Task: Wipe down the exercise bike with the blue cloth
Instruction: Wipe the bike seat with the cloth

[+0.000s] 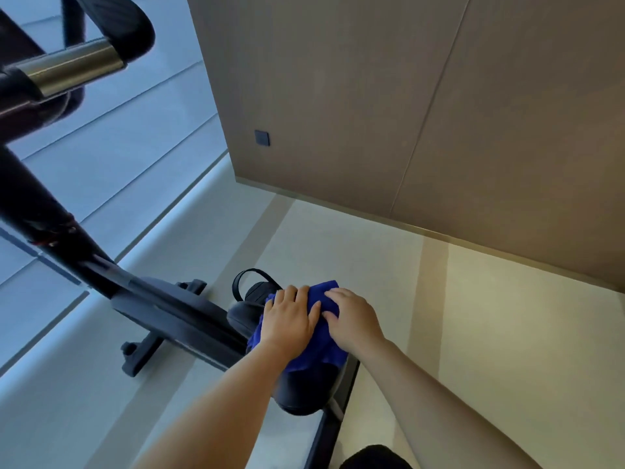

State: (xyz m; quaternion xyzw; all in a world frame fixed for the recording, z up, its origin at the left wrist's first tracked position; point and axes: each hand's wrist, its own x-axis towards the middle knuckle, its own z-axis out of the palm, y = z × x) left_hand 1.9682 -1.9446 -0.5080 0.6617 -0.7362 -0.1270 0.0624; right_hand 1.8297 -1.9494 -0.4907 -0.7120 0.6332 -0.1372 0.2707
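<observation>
Blue cloth (rumpled), draped over black saddle, both hands pressing

Home gym: exercise bike

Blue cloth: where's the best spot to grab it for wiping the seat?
Take your grip on the bunched far edge of the soft blue cloth, coming down from above. It is draped over the black padded bike saddle, and that edge sticks out free beyond the left hand and right hand pressing on it.
</observation>
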